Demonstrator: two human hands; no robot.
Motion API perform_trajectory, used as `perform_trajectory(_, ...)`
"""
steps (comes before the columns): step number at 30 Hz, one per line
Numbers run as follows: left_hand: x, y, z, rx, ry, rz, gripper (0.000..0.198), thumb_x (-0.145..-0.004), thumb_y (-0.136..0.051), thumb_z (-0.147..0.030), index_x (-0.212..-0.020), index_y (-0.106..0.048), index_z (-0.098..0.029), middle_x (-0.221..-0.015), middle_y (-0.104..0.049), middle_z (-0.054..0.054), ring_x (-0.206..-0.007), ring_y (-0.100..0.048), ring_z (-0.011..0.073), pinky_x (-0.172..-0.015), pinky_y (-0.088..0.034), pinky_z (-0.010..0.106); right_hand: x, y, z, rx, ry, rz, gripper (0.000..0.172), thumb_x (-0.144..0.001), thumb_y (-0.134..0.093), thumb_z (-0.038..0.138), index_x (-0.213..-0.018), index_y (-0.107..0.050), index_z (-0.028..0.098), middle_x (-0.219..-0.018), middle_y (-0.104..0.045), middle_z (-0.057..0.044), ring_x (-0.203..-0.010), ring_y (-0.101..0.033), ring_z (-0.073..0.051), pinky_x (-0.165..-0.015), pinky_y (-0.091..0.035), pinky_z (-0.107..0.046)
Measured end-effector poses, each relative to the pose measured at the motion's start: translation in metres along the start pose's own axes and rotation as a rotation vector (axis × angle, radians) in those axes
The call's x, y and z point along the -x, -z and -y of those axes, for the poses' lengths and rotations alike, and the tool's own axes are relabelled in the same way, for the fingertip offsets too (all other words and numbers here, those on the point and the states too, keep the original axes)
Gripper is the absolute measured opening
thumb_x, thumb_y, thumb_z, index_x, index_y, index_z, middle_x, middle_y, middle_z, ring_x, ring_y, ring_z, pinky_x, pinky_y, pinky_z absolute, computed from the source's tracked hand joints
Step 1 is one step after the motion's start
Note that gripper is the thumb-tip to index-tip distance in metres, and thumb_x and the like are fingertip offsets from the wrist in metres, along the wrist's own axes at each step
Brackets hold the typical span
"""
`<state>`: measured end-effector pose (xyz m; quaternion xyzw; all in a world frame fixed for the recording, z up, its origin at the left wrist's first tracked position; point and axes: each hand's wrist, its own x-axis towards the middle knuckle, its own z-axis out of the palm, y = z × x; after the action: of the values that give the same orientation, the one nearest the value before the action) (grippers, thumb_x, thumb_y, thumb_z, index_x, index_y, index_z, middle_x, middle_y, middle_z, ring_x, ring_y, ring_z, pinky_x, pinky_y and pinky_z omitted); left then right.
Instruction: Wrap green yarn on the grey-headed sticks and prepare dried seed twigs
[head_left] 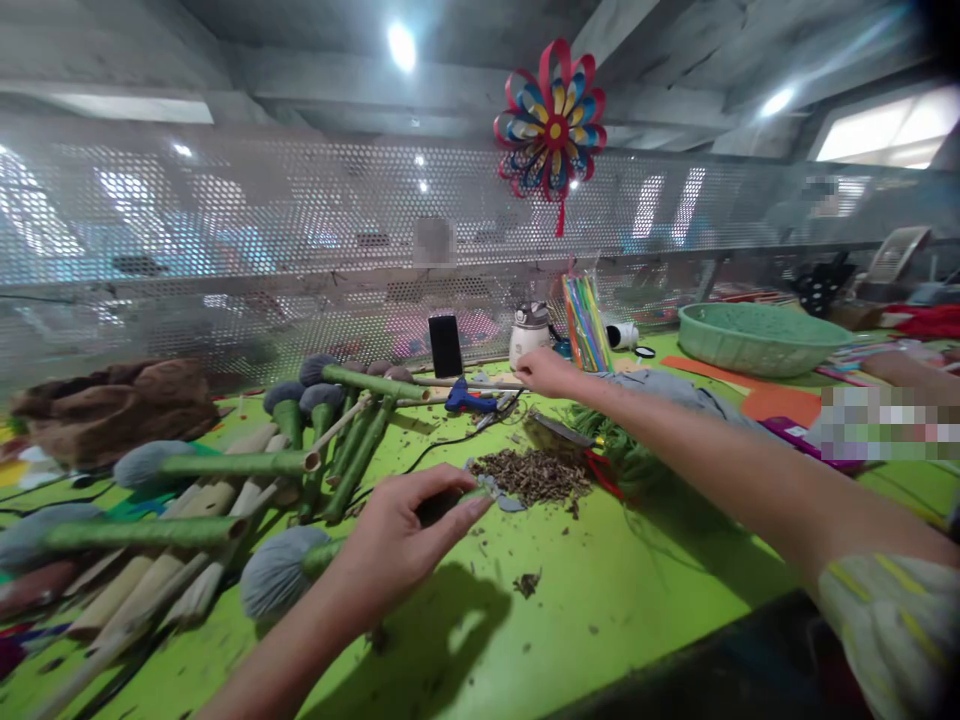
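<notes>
While left hand [397,535] grips green stick [322,556] (grey-tipped), right hand [546,372] touches rod [450,381]

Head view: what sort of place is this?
Probably a craft workshop bench: piles of green-wrapped stems with grey tufts, a blue glue gun on the green table, and a paper pinwheel on the perforated screen.

- Bench top [615,600]: lime green, flecked with brown crumbs.
- Stem [324,556] by the front edge: green, with a grey woolly head (the others along the left side match it).
- Paper pinwheel [551,125]: red, blue and yellow loops.
- Basket [757,340] near the far right corner: pale mint green.
- Glue gun [469,400]: blue.
- Phone [445,345]: black.
- Straws [585,325]: mixed bright stripes.
- Sleeve [892,620]: grey with yellow dashes.
</notes>
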<state>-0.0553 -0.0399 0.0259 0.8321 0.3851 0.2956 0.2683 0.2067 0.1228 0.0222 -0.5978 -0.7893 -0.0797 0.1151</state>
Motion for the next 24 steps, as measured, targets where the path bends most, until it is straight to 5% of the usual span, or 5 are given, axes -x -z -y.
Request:
perform_trajectory(8, 0.002, 0.0, 0.002, -0.004, -0.054, -0.077, 0.021, -0.082, -0.058, -0.037, -0.085, -0.065, -0.017, -0.072, -0.066, 0.0, -0.063, -0.057, 0.0109, -0.059, -0.043, 0.022, 0.016, -0.008, -0.064, 0.066, -0.15, 0.042, 0.028, -0.083, -0.049, 0.025, -0.081, -0.073, 0.011, -0.082, -0.071, -0.012, -0.071, -0.06, -0.019, -0.061, -0.037, -0.025)
perform_trajectory(16, 0.0, 0.0, 0.002, -0.041, -0.096, -0.079, 0.019, -0.082, -0.059, -0.034, -0.086, -0.066, -0.018, -0.078, -0.069, 0.0, -0.066, -0.061, 0.0114, -0.062, -0.046, 0.022, 0.083, -0.004, -0.033, -0.027, 0.055, 0.195, 0.023, -0.082, -0.048, 0.024, -0.08, -0.07, 0.017, -0.08, -0.07, -0.004, -0.071, -0.059, -0.015, -0.064, -0.038, -0.022)
perform_trajectory(19, 0.0, 0.0, 0.002, -0.028, -0.106, -0.105, 0.018, -0.081, -0.06, -0.034, -0.085, -0.067, -0.018, -0.078, -0.07, 0.001, -0.068, -0.062, 0.012, -0.064, -0.047, 0.021, 0.111, -0.012, -0.033, -0.008, 0.054, 0.251, 0.018, -0.077, -0.051, 0.02, -0.082, -0.068, 0.015, -0.082, -0.067, -0.009, -0.072, -0.059, -0.018, -0.064, -0.039, -0.025)
perform_trajectory(24, 0.001, -0.001, 0.001, -0.033, -0.092, -0.099, 0.02, -0.081, -0.059, -0.036, -0.085, -0.067, -0.017, -0.077, -0.07, 0.002, -0.067, -0.062, 0.0123, -0.064, -0.048, 0.021, 0.138, -0.023, -0.042, 0.065, -0.042, 0.318, 0.04, -0.073, -0.057, 0.026, -0.112, -0.058, 0.017, -0.102, -0.058, -0.013, -0.087, -0.057, -0.024, -0.069, -0.042, -0.029)
